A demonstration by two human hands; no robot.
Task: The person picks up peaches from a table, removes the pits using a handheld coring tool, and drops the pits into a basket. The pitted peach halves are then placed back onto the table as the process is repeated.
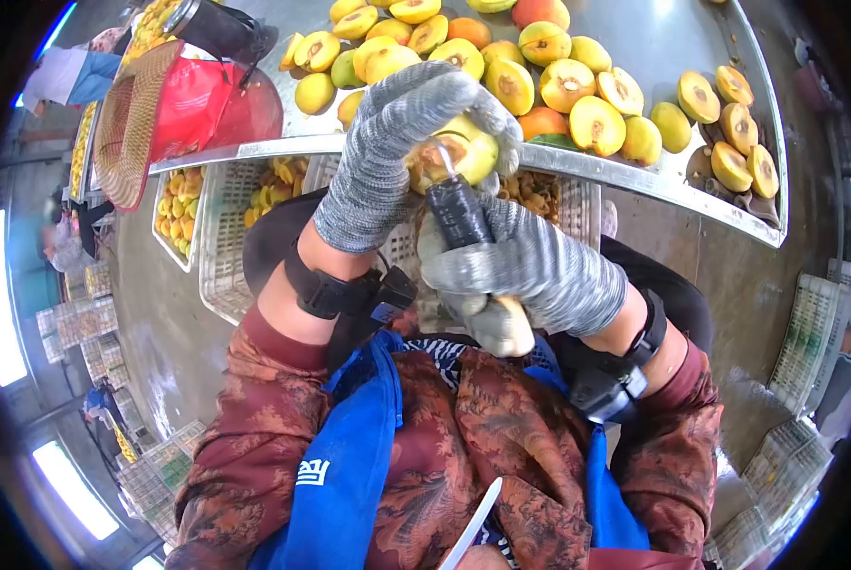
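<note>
My left hand, in a grey knit glove, is wrapped round a halved yellow fruit just over the table's front edge. My right hand, gloved the same way, grips a pitting tool with a black-wrapped shaft and a pale handle end. The tool's thin metal tip touches the brown centre of the cut face. Behind my hands, halved and whole yellow-orange fruits lie on the metal table.
Below the table edge stand white crates of fruit and a crate of brown scraps. At the left lie a straw hat and a red bag. A person is at the far left. Stacked crates stand right.
</note>
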